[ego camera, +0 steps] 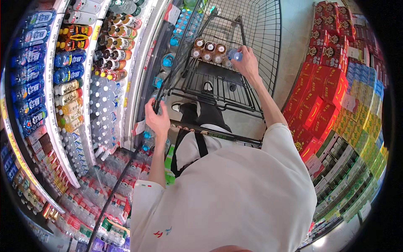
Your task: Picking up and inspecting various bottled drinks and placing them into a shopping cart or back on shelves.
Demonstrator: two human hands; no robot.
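Observation:
A black wire shopping cart (261,25) stands before me, its handlebar (217,132) close to my waist. My left hand (157,116) is closed around the cart's frame at its left side. Inside the cart, my right hand (246,61) holds a bottle with a blue cap (234,55) by its top. To the left of that bottle stand several upright bottles with brown contents (209,47), packed in rows. Clear-capped bottles (217,58) form the nearer row, and the right hand partly hides the one nearest to it.
Drink shelves (50,94) full of bottles rise along the left. Large water bottles with blue caps (168,60) stand low beside the cart. Stacked red cartons (315,104) and yellow-green packs (352,126) line the right. My feet are under the cart.

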